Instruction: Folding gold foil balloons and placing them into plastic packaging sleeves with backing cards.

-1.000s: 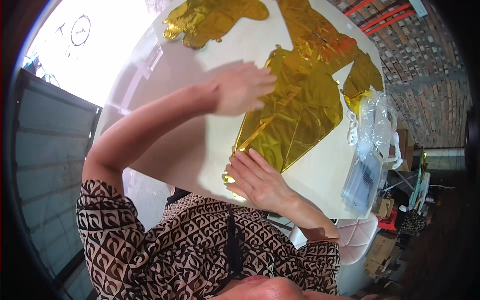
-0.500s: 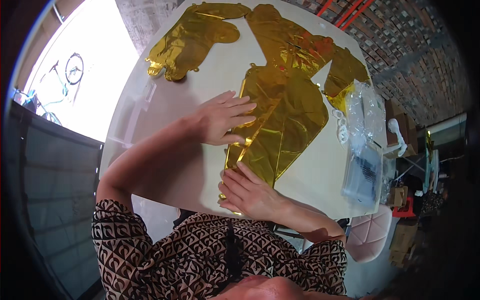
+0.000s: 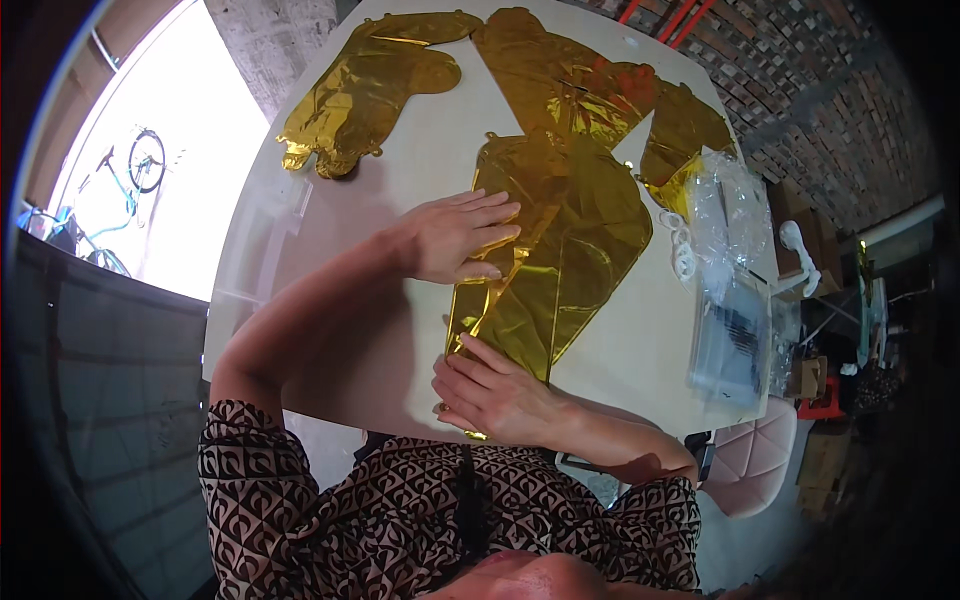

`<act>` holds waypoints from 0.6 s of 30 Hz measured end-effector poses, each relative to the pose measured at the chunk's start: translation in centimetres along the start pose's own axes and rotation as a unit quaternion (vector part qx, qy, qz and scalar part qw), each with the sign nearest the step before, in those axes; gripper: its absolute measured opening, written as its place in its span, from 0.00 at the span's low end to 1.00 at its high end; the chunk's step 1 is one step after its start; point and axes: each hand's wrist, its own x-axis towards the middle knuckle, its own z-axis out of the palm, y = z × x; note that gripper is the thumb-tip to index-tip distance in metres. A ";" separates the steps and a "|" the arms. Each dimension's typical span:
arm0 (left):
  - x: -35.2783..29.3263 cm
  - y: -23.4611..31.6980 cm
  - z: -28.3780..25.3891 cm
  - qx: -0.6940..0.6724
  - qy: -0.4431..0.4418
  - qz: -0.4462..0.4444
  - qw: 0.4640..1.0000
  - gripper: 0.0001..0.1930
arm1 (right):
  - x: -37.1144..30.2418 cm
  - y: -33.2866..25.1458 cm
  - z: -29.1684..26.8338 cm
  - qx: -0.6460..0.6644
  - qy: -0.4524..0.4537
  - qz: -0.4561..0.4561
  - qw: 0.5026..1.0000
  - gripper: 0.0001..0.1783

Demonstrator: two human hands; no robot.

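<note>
A large gold foil balloon, flat and uninflated, lies across the middle of the white table, with creases running down it. My left hand rests palm down on its left edge, fingers stretched out. Nearer to me, my right hand lies flat over the balloon's lower left end, fingers extended and covering part of the foil. A small bit of gold shows beneath that palm at the table's front edge. More flat gold foil pieces spread toward the far side, one at the far left and one at the far right.
On the table's right side lie clear plastic packaging, a flat clear pack and white rings. A white hand pump is beyond the right edge. A pink chair stands below the table. The white table has rounded edges.
My right hand has slid slightly down toward the table's front edge. My left hand stays on the foil, its fingers a little closer together. The whole view has shifted slightly.
</note>
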 end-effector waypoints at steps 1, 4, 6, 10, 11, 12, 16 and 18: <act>0.0 0.0 0.2 -0.004 0.003 0.004 1.000 0.34 | -0.1 -0.1 0.1 0.001 0.006 0.004 1.000 0.18; -0.1 -0.2 0.6 -0.021 0.017 0.013 1.000 0.34 | -0.2 -0.5 0.0 -0.003 -0.013 0.010 1.000 0.19; -0.4 -0.3 0.7 -0.035 0.027 0.013 0.999 0.34 | -0.3 -0.7 0.0 -0.010 -0.025 0.009 1.000 0.21; -0.2 -0.8 1.3 -0.011 0.065 0.016 0.998 0.26 | 0.0 -1.2 -0.5 -0.020 -0.056 0.015 0.998 0.24; 0.6 -0.9 1.2 0.009 0.068 0.013 0.998 0.24 | -0.5 -1.3 -0.7 -0.022 -0.083 0.027 0.996 0.30; 1.3 -0.7 1.3 0.029 0.070 0.009 0.997 0.23 | -0.8 -1.4 -1.0 -0.020 -0.081 0.031 0.996 0.30; 1.7 -0.6 1.5 0.029 0.074 -0.028 0.996 0.20 | -1.0 -1.9 -1.1 0.016 -0.127 0.076 0.989 0.43; 1.7 -0.1 0.9 0.015 0.054 -0.043 0.997 0.20 | -1.0 -2.0 -1.0 0.032 -0.140 0.082 0.986 0.44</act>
